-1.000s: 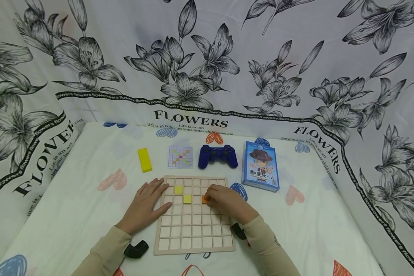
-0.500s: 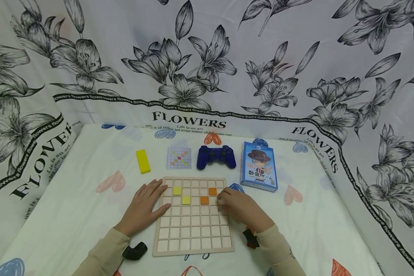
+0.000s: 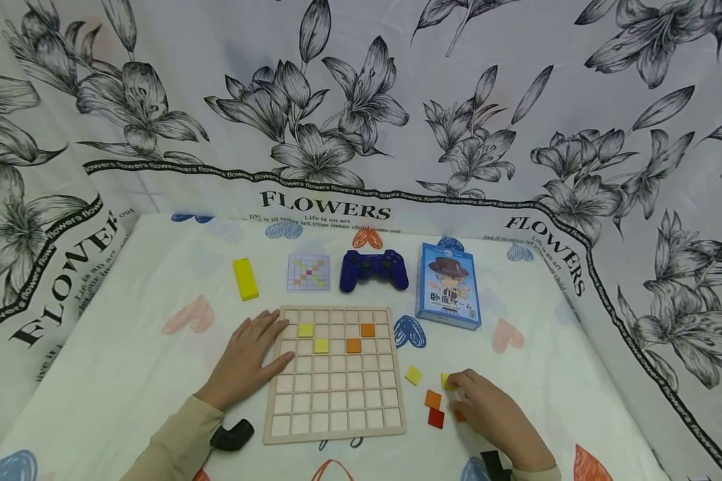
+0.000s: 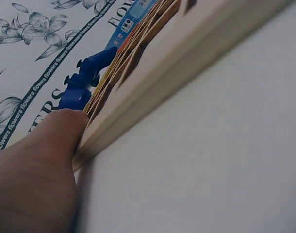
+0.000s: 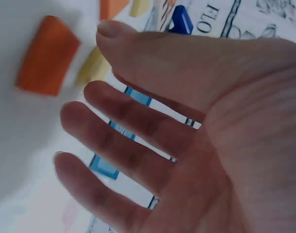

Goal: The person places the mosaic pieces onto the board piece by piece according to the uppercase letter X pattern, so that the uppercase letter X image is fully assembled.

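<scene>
A wooden grid board (image 3: 337,402) lies flat on the bed-like white cloth. My left hand (image 3: 247,361) rests with extended fingers on its left edge; the left wrist view shows the hand (image 4: 36,165) against the board's side (image 4: 153,107). On the board sit two yellow tiles, one of them (image 3: 321,345), and two orange tiles, one of them (image 3: 353,345). Right of the board, my right hand (image 3: 496,414) has its fingertips at a loose yellow tile (image 3: 446,381). In the right wrist view the fingers are loosely bent, and an orange tile (image 5: 48,58) lies apart from them.
Other loose tiles nearby are yellow (image 3: 413,375), orange (image 3: 433,399) and red (image 3: 436,418). Behind the board lie a yellow block (image 3: 245,279), a pattern card (image 3: 308,272), a blue game controller (image 3: 374,270) and a blue box (image 3: 448,287). A black object (image 3: 232,435) lies beside the left sleeve.
My right hand has left an orange tile on the board, moved right and toward me, and come to the loose tiles, which are now uncovered. The left hand has stayed on the board.
</scene>
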Available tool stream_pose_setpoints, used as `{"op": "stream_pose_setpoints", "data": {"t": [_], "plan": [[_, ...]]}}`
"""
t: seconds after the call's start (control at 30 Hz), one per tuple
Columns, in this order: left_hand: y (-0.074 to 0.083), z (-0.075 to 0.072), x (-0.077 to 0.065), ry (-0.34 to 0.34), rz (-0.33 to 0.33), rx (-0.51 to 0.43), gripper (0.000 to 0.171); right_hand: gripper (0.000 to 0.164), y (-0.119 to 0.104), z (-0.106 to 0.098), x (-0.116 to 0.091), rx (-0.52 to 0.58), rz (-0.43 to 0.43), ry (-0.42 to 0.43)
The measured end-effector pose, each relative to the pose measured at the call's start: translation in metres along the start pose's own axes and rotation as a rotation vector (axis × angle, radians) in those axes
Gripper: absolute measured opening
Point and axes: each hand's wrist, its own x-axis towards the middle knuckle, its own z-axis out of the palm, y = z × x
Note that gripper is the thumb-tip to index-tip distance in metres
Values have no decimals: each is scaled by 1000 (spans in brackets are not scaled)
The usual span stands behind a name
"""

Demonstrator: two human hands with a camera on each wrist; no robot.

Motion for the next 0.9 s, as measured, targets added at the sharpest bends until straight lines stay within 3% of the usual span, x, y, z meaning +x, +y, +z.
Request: {"op": "stream_pose_setpoints", "data": {"t": [0.13, 0.3, 0.5, 0.7, 0.9], "plan": [[-1, 0, 0, 12, 4, -5, 66, 36, 7, 4, -8, 12, 40, -62], [0, -2, -1, -6, -10, -6, 66, 36, 11, 7, -12, 44, 30, -115], [1, -1, -1, 11, 8, -5, 65, 31, 13, 11, -13, 51, -14, -103], [2, -2, -1, -19, -12, -5, 67, 30, 15, 15, -17, 67, -42, -89], [2, -3, -1, -25, -15, -3, 67, 33, 13, 17, -16, 39, 46, -72]]}}
